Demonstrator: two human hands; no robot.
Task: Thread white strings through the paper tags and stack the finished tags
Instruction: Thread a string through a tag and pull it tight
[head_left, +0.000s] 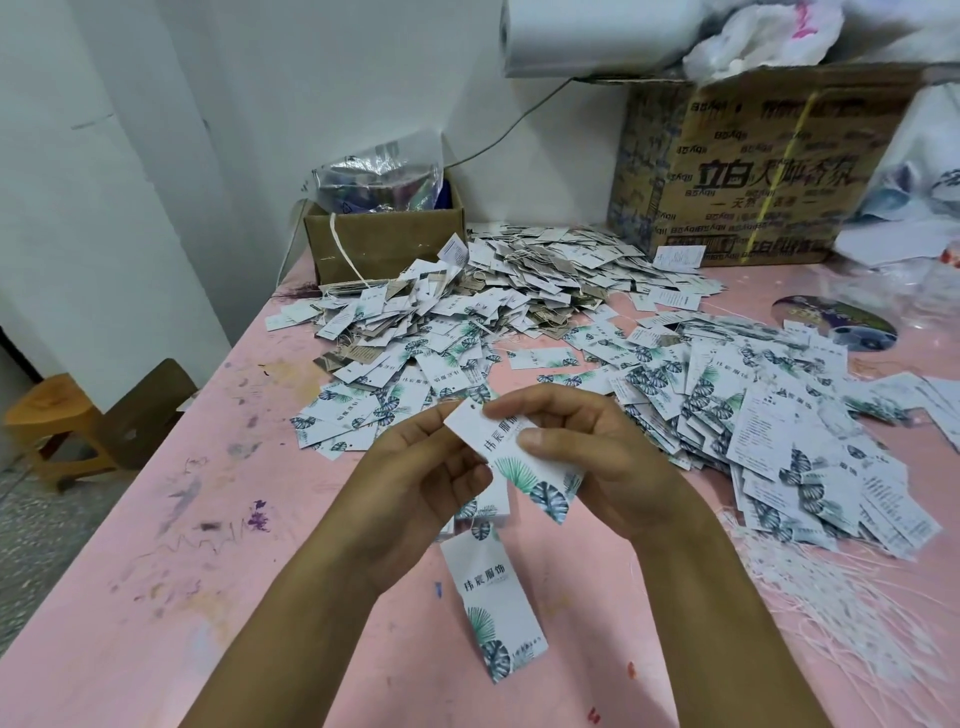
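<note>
Both hands hold one white paper tag (511, 457) with green leaf print above the pink table (218, 519). My left hand (421, 488) grips its upper left end with curled fingers. My right hand (587, 457) pinches its right side between thumb and fingers near the small hole at the top. A second tag (498, 608) hangs below my left hand over the table. A small stack of tags (485, 512) lies partly hidden under my hands. A bundle of white strings (841, 587) lies at the right.
Heaps of loose tags spread over the table's far middle (509, 291) and right (769, 415). A small cardboard box (384, 239) with a plastic bag and a large printed carton (748, 166) stand at the back. A wooden stool (57, 421) stands left of the table.
</note>
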